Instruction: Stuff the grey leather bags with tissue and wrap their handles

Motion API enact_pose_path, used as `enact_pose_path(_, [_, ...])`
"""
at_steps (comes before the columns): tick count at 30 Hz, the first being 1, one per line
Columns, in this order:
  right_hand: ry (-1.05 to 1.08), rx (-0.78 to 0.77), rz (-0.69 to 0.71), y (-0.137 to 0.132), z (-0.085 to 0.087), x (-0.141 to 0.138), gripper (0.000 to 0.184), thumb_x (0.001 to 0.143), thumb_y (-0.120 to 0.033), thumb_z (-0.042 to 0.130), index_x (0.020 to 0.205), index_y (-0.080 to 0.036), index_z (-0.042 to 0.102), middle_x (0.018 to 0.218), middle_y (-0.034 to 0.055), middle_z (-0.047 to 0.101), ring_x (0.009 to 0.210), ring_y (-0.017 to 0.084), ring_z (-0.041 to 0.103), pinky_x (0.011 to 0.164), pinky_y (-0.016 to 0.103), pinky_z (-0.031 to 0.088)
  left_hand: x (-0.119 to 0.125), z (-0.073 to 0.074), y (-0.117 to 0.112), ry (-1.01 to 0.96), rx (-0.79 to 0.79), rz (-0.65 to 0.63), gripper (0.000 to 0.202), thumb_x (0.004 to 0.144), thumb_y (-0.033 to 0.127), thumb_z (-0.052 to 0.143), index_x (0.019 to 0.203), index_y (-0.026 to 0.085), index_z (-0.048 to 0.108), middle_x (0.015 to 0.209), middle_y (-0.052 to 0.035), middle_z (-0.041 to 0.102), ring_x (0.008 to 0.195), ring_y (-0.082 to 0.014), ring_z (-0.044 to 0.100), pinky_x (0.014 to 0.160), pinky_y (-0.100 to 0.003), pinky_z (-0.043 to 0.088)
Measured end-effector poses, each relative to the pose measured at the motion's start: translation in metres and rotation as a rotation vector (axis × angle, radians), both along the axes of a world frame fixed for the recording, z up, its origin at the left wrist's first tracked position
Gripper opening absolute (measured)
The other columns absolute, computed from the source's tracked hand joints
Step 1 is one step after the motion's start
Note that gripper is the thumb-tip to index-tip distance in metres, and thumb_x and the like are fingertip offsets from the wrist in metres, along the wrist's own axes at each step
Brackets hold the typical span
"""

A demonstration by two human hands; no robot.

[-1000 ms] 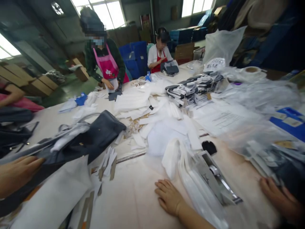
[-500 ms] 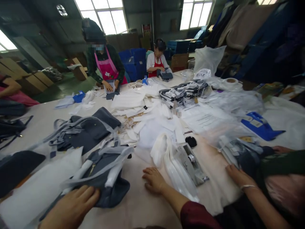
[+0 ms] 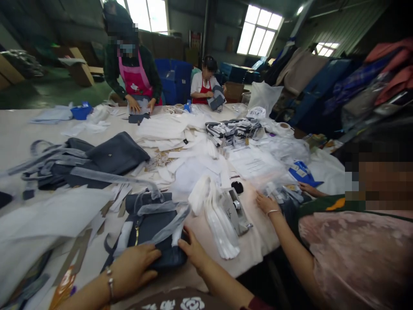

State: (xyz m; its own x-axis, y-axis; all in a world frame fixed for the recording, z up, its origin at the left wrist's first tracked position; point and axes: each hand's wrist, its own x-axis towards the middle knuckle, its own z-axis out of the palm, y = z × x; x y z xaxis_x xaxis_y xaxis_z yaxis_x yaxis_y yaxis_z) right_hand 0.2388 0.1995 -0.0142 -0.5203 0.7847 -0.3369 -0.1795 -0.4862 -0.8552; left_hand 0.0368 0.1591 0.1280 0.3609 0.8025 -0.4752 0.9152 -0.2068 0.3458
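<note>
My left hand [image 3: 134, 269] lies on a dark grey handbag [image 3: 151, 228] wrapped in translucent film, with a gold zip showing. My right hand [image 3: 193, 252] rests against the bag's right end, fingers spread. Just right of that hand lie long white wrapped strips [image 3: 219, 228] and a metal tape dispenser [image 3: 235, 211]. A second dark grey handbag [image 3: 116, 155] with loose straps lies further up the table. The underside of the nearer bag is hidden.
A co-worker's arm and hand [image 3: 266, 203] reach in at right. White wrappings [image 3: 161, 129], papers [image 3: 253, 162] and a pile of strapped goods [image 3: 232, 131] cover the long table [image 3: 19, 125]. Two aproned people work across it. Blue crates stand behind them.
The view has swung right. The nearer bag has come toward me under my left hand. My right hand has moved from the table onto the bag, and a co-worker's arm now shows.
</note>
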Motion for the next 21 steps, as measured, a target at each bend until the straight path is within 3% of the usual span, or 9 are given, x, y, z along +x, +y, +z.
enact_pose_path(2, [-0.031, 0.018, -0.032, 0.006, 0.003, -0.004, 0.08, 0.068, -0.043, 0.074, 0.136, -0.02, 0.04, 0.141, 0.0122, 0.042, 0.128, 0.028, 0.042, 0.108, 0.045, 0.03, -0.026, 0.011, 0.021, -0.152, -0.007, 0.057, 0.022, 0.085, 0.036, 0.051, 0.095, 0.024, 0.066, 0.09, -0.002, 0.067, 0.083, -0.0198, 0.061, 0.075, -0.028, 0.045])
enact_pose_path(4, [-0.06, 0.045, -0.045, 0.011, 0.01, -0.007, 0.075, 0.067, -0.035, 0.073, 0.134, -0.021, 0.043, 0.138, 0.0107, 0.046, 0.123, 0.028, 0.047, 0.105, 0.044, 0.034, -0.059, 0.012, 0.049, -0.242, 0.062, 0.227, 0.032, 0.09, 0.044, 0.043, 0.091, 0.022, 0.066, 0.087, -0.0005, 0.067, 0.083, -0.0182, 0.061, 0.076, -0.025, 0.043])
enact_pose_path(7, [-0.079, 0.081, -0.051, 0.013, 0.021, -0.012, 0.065, 0.07, -0.025, 0.064, 0.132, -0.021, 0.045, 0.131, 0.008, 0.053, 0.114, 0.025, 0.054, 0.1, 0.043, 0.039, -0.105, -0.001, 0.093, -0.076, 0.305, 0.625, 0.033, 0.09, 0.039, 0.042, 0.101, 0.017, 0.063, 0.095, -0.0031, 0.067, 0.088, -0.0208, 0.059, 0.079, -0.028, 0.042])
enact_pose_path(10, [-0.106, 0.082, -0.085, 0.007, 0.026, -0.016, 0.063, 0.072, -0.021, 0.058, 0.133, -0.021, 0.043, 0.123, 0.0075, 0.059, 0.108, 0.024, 0.058, 0.097, 0.042, 0.042, -0.129, -0.021, 0.133, -0.009, 0.369, 0.653, 0.04, 0.089, 0.035, 0.044, 0.117, 0.011, 0.056, 0.111, -0.0093, 0.063, 0.096, -0.0237, 0.059, 0.084, -0.03, 0.041])
enact_pose_path(15, [-0.182, 0.139, -0.06, -0.001, 0.028, -0.02, 0.062, 0.074, -0.016, 0.053, 0.135, -0.02, 0.041, 0.119, 0.0065, 0.062, 0.109, 0.022, 0.058, 0.098, 0.039, 0.042, -0.116, -0.059, 0.176, -0.026, 0.177, 0.706, 0.06, 0.084, 0.054, 0.044, 0.123, 0.01, 0.052, 0.122, -0.0164, 0.059, 0.109, -0.0306, 0.056, 0.093, -0.034, 0.041])
enact_pose_path(21, [-0.369, 0.197, -0.055, 0.005, 0.021, -0.019, 0.057, 0.076, -0.014, 0.049, 0.133, -0.019, 0.045, 0.126, 0.0059, 0.057, 0.119, 0.021, 0.051, 0.104, 0.037, 0.036, -0.084, -0.113, 0.191, -0.311, 0.168, 0.841, 0.058, 0.08, 0.046, 0.05, 0.126, 0.01, 0.051, 0.126, -0.0182, 0.057, 0.115, -0.0299, 0.054, 0.096, -0.032, 0.04])
